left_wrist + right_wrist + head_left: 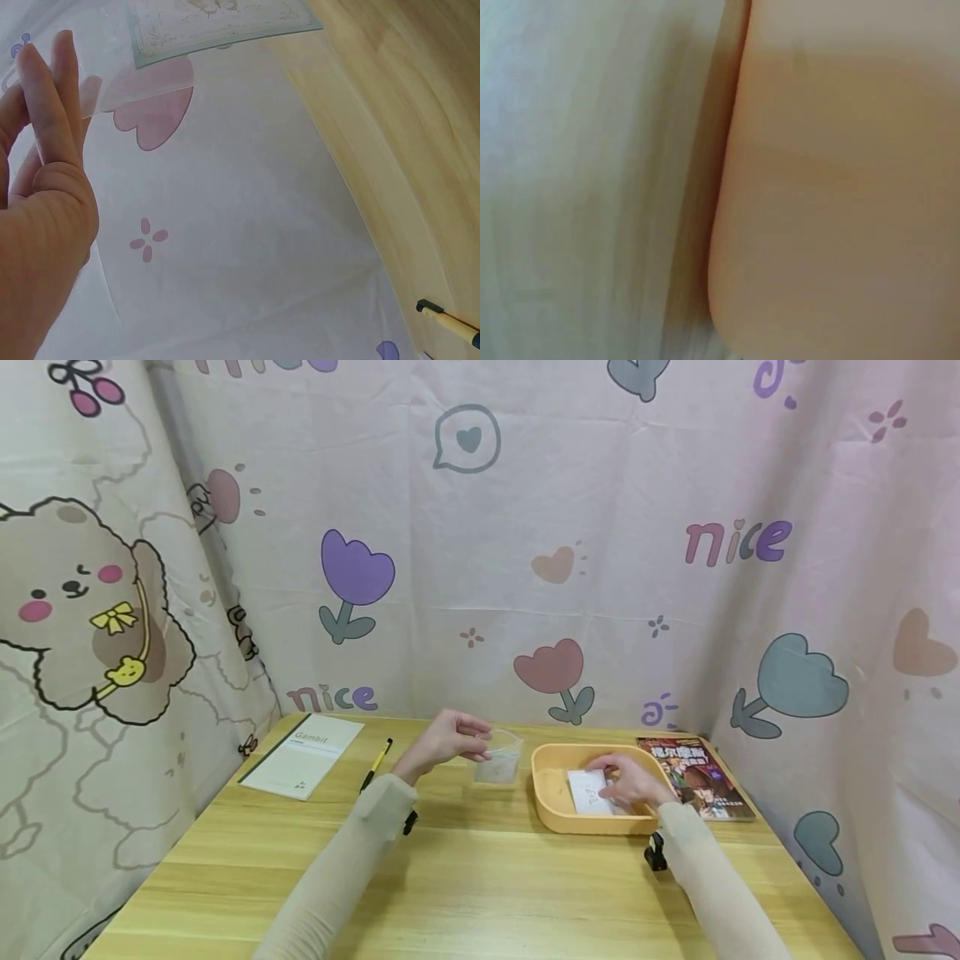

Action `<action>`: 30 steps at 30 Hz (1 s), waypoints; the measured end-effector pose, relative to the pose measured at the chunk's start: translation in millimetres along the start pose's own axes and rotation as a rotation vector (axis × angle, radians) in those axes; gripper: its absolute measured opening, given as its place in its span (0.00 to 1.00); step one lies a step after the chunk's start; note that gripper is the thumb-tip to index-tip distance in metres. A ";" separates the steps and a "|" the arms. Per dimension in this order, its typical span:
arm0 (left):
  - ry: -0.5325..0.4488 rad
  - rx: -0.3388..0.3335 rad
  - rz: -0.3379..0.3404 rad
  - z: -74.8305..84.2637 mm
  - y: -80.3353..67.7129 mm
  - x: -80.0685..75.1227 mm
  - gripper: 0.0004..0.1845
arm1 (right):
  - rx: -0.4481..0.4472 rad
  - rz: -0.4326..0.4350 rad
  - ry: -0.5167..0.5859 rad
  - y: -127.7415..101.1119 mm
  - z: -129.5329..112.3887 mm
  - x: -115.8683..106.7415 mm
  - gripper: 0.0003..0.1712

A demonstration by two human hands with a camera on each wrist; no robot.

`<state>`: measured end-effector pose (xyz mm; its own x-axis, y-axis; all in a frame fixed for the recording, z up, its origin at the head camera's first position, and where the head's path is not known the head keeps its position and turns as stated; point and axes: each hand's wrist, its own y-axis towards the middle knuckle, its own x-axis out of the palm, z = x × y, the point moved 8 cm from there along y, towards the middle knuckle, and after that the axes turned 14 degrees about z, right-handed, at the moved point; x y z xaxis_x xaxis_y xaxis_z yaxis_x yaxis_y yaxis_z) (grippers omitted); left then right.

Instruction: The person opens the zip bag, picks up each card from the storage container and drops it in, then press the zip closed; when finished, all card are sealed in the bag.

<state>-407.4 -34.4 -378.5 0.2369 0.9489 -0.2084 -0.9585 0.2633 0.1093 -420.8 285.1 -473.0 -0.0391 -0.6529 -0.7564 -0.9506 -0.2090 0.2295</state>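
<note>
Cloth [468, 568], pale, printed with a bear at its left, then tulips, hearts and "nice"; hangs behind the desk's far edge.

Desk [480, 893], wood-grained, light yellow.

Notebook [303, 756], off-white cover, dark spine, lettered "Gambit"; lies flat at the desk's far left corner.

Pen [377, 764], yellow and black; lies aslant just right of the notebook, toward the far edge.

Left hand [450, 745], cream sleeve, dark band at the wrist; grip narrow, thumb and fingers pinching the upper part of a bag.

Bag [497, 767], clear, flat, with a pale printed piece inside; held above the desk, near the middle of the far edge.

Bin [553, 817], orange-yellow, shallow, rounded corners; stands in the desk's far right part, its wall blurred in the right wrist view.

Packet [587, 792], white, faintly printed; lies inside the bin.

Right hand [636, 779], cream sleeve; reaches into the bin, fingers bent at the packet's right side. Grip: cannot tell whether it pinches the packet.

Book [701, 777], dark red, illustrated cover; lies at the desk's far right corner, partly behind the bin.
</note>
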 end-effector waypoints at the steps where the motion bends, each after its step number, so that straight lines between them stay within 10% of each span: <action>1: -0.002 -0.002 0.001 -0.2 -0.1 -0.2 0.20 | 0.014 0.009 0.019 0.1 0.7 -1.0 0.29; 30: -0.022 0.006 0.009 0.9 -0.4 -1.0 0.20 | 0.074 0.063 0.488 14.0 -44.6 -17.7 0.29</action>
<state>-407.2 -35.3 -377.4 0.2316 0.9548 -0.1863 -0.9597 0.2556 0.1166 -419.6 261.3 -429.0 0.0350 -0.9308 -0.3640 -0.9710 -0.1178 0.2079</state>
